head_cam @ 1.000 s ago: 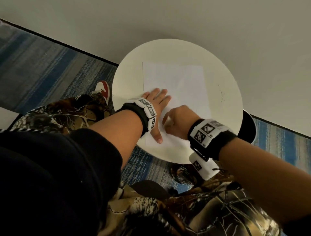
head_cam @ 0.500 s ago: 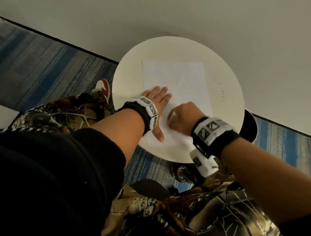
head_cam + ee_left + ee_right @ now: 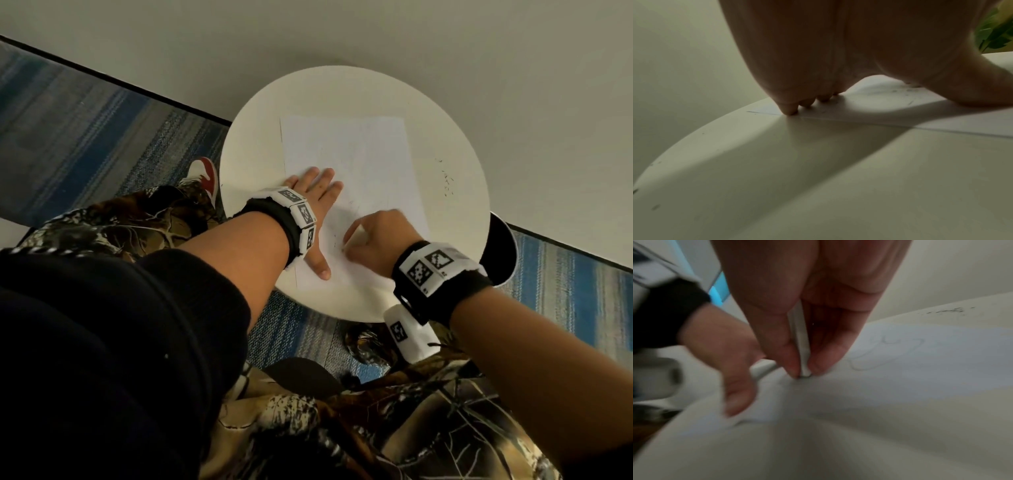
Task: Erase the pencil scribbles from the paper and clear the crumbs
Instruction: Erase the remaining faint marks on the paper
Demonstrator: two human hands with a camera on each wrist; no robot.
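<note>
A white sheet of paper (image 3: pixel 356 171) lies on a round white table (image 3: pixel 455 212). My left hand (image 3: pixel 317 205) presses flat on the sheet's left side, fingers straight and thumb spread toward me. My right hand (image 3: pixel 373 240) pinches a thin white eraser (image 3: pixel 802 344) between thumb and fingers, its tip on the paper (image 3: pixel 920 378) near the sheet's lower middle. Faint pencil scribbles (image 3: pixel 890 352) show beyond the eraser. In the left wrist view my fingertips (image 3: pixel 790 110) sit at the paper's edge (image 3: pixel 859 113). Dark crumbs (image 3: pixel 447 180) lie on the table right of the sheet.
The table stands against a pale wall, over blue striped carpet (image 3: pixel 85 120). My knees in patterned trousers (image 3: pixel 113 219) and a red-and-white shoe (image 3: pixel 203 174) sit at the table's near-left edge. A dark round base (image 3: pixel 501 250) shows at the table's right.
My right hand with the eraser has shifted back and forth over the sheet's lower middle. The left hand stays pressed in the same place.
</note>
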